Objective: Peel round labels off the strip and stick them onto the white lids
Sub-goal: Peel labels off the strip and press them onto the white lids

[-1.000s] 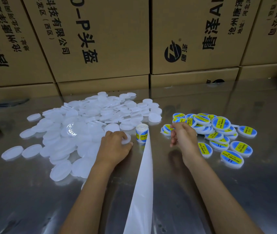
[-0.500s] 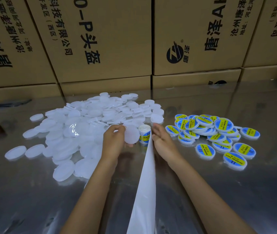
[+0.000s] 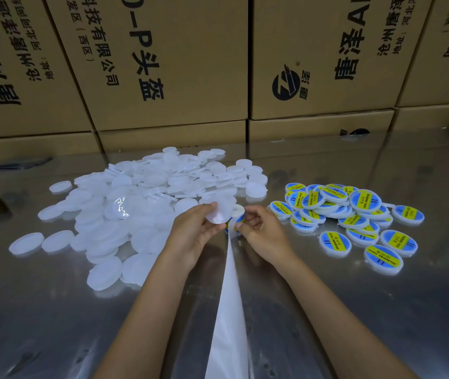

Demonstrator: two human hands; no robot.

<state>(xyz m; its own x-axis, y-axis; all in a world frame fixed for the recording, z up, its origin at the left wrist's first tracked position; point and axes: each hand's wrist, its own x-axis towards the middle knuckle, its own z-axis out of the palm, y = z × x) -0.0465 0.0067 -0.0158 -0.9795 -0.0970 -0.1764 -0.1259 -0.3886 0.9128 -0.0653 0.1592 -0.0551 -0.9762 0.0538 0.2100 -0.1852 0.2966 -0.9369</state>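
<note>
Head view: brown cardboard boxes (image 3: 168,64) wall off the far edge beyond the hands, and the shiny steel bench (image 3: 382,310) lies open on the near side. Left of the hands spreads a heap of smooth round white lids (image 3: 135,203); right of them sit labelled lids (image 3: 354,217), blue and yellow. A white backing strip (image 3: 230,310) runs between the forearms. The left hand (image 3: 193,231) pinches one white lid (image 3: 217,213); the right hand (image 3: 264,232) pinches at the label roll (image 3: 236,214).
</note>
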